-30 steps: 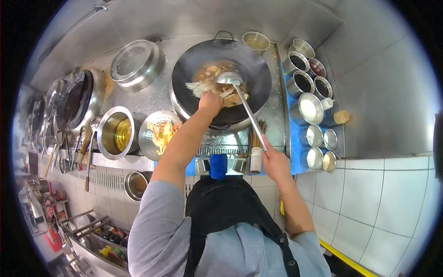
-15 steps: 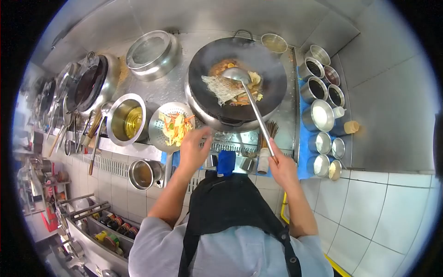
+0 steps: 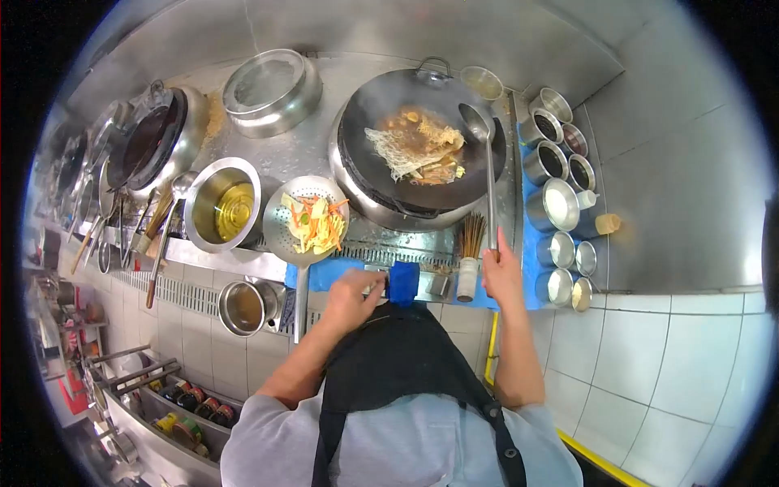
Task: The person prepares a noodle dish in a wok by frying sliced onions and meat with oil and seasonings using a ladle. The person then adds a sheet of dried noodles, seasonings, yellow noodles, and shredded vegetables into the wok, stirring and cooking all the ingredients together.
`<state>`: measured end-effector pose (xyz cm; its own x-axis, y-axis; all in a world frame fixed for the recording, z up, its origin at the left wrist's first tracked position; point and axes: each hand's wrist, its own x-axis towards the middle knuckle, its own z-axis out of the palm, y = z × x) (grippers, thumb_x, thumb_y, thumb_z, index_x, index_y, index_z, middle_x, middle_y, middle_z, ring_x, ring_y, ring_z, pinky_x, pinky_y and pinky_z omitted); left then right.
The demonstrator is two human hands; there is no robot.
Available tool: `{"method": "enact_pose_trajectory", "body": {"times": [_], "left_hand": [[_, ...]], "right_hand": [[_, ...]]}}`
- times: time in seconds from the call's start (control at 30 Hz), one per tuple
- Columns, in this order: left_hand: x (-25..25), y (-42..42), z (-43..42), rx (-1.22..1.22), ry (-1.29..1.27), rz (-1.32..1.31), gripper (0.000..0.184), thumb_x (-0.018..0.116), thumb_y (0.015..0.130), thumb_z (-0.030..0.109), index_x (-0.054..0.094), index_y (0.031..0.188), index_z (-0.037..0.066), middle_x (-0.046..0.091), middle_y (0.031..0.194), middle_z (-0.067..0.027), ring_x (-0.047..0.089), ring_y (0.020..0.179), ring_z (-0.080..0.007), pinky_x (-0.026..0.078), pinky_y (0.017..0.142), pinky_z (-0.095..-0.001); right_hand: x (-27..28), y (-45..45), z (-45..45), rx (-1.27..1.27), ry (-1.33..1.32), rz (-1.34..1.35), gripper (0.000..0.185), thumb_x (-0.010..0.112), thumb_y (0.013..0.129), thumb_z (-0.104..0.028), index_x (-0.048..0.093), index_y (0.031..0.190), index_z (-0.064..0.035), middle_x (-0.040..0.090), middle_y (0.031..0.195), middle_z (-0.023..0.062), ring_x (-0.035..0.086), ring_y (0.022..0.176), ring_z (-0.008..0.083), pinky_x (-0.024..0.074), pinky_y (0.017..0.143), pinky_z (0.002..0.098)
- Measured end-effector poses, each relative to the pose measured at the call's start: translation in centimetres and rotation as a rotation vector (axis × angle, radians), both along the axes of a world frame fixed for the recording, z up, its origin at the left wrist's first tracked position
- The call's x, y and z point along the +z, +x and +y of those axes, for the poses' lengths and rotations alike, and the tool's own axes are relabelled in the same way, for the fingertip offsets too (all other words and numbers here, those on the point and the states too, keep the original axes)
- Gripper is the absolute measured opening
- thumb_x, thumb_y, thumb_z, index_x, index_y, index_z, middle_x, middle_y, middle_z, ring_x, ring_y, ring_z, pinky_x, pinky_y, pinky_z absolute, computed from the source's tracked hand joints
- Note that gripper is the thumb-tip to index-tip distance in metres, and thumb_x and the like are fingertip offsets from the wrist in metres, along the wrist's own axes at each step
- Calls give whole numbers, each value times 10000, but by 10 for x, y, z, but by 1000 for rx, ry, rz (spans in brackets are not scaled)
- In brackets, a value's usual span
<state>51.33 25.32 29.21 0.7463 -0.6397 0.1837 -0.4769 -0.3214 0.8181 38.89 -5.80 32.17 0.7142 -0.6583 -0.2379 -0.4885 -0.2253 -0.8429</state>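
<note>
Close by, a perforated skimmer (image 3: 279,233) of shredded vegetables (image 3: 315,226) lies beside the black wok (image 3: 361,164); right hand (image 3: 503,274) grips a metal ladle (image 3: 490,177), left hand (image 3: 351,298) curls, hold unclear.

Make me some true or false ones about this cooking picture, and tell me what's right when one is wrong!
1. The right hand holds the ladle. True.
2. The wok has nothing in it. False: there is food in it.
3. Cut vegetables lie in the strainer. True.
4. The left hand is inside the wok. False: the left hand is outside it, near the apron.
5. The pot to the left of the strainer has yellow liquid in it. True.
</note>
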Motion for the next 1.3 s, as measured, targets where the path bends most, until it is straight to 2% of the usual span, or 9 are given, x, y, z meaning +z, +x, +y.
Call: {"method": "enact_pose_trajectory", "body": {"times": [0.07,0.2,0.33,0.43,0.53,0.8,1.03,1.13,1.3], "left_hand": [[3,30,-7,26,-11,-181,177,740,860,98,770,1025,42,744,1014,-146,679,960,-354,545,868,-452],[20,119,-75,-4,-10,-354,254,715,872,145,749,1099,37,738,1122,-155,661,1099,-346,512,958,-459],[-16,188,-164,-159,821,-476,287,594,928,249,772,1099,103,739,1201,-98,607,1210,-283,431,1009,-523],[-26,196,-188,-107,898,-474,305,571,935,240,764,1137,119,732,1237,-82,589,1264,-280,415,1011,-537],[-12,192,-198,-216,1014,-377,374,518,991,236,711,1290,119,669,1373,-77,517,1378,-249,311,1177,-538],[-12,195,-211,-255,1023,-259,408,525,988,239,687,1342,119,638,1429,-84,502,1403,-264,291,1182,-529],[-20,196,-209,-270,1001,-362,407,519,988,265,698,1332,140,650,1417,-62,498,1410,-270,301,1158,-544],[-14,199,-205,-314,1025,-244,410,521,982,258,693,1335,141,639,1433,-67,497,1411,-276,307,1140,-560],[-41,199,-200,-247,913,-349,405,536,948,269,705,1277,103,679,1351,-97,561,1319,-298,359,1083,-555]], "right_hand": [[24,13,11,-103,313,-19,646,583,1023,-158,349,1624,-184,538,673,-4,488,445,93,335,363,269],[29,11,32,-91,388,-24,660,599,1015,-159,344,1624,-174,557,693,2,486,431,93,318,348,259],[36,2,66,-71,325,3,666,592,1015,-139,338,1628,-183,536,676,-4,479,437,87,333,358,265],[30,-7,77,-16,232,24,669,579,1024,-118,320,1636,-194,520,654,-9,480,440,90,358,370,272],[22,-14,88,-39,217,35,651,604,1022,-137,355,1622,-172,550,624,-12,505,469,78,411,425,278],[12,-8,97,74,62,52,708,601,1013,-139,293,1645,-227,560,681,5,520,480,96,453,473,304],[2,-6,96,148,-196,181,698,645,960,-168,377,1603,-209,705,882,227,700,826,398,543,774,431],[-7,-9,85,161,-196,110,685,648,959,-182,398,1595,-224,704,895,229,701,801,376,543,776,424],[23,4,88,184,-238,93,671,647,971,-160,406,1594,-212,632,778,123,574,673,202,499,677,359]]}}
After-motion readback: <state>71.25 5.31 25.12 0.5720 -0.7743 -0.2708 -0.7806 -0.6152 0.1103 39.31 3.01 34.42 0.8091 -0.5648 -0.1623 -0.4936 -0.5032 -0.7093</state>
